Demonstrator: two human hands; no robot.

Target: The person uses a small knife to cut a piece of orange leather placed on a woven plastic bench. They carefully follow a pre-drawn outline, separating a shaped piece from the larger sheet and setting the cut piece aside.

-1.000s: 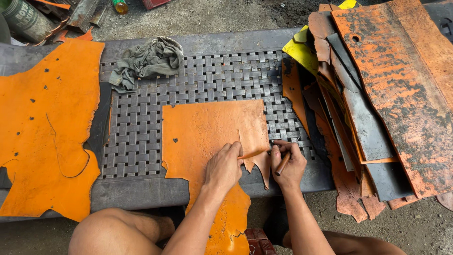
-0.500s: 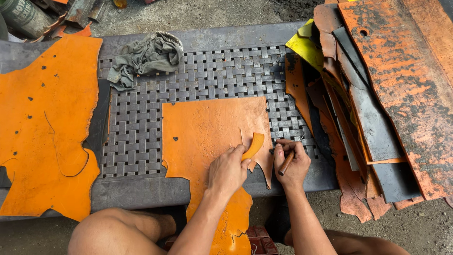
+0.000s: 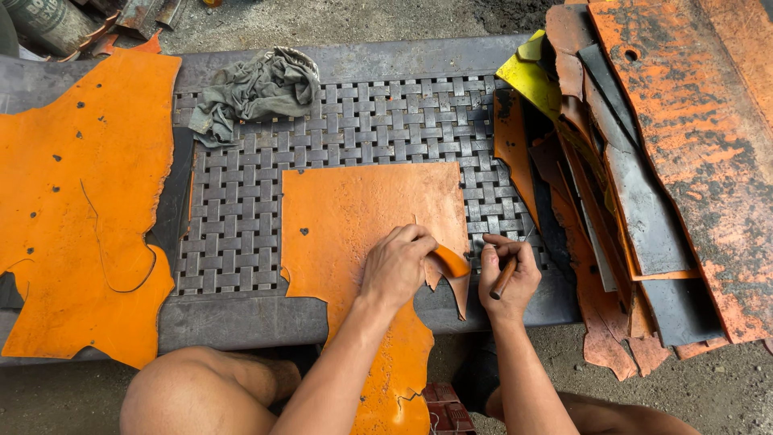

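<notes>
An orange leather sheet lies on a grey woven-strap bench and hangs over its front edge. My left hand pinches a small cut orange strip at the sheet's right edge, curling it up off the sheet. Just right of it, my right hand grips a thin wooden-handled cutting tool, its point resting on the bench beside the sheet's edge.
A large orange hide covers the bench's left end. A crumpled grey rag lies at the back. Stacked orange, yellow and dark leather pieces are piled to the right. My bare knees are below the bench.
My left hand has lifted the cut strip from flat on the sheet into a curl. My right hand with the tool has drawn slightly away to the right.
</notes>
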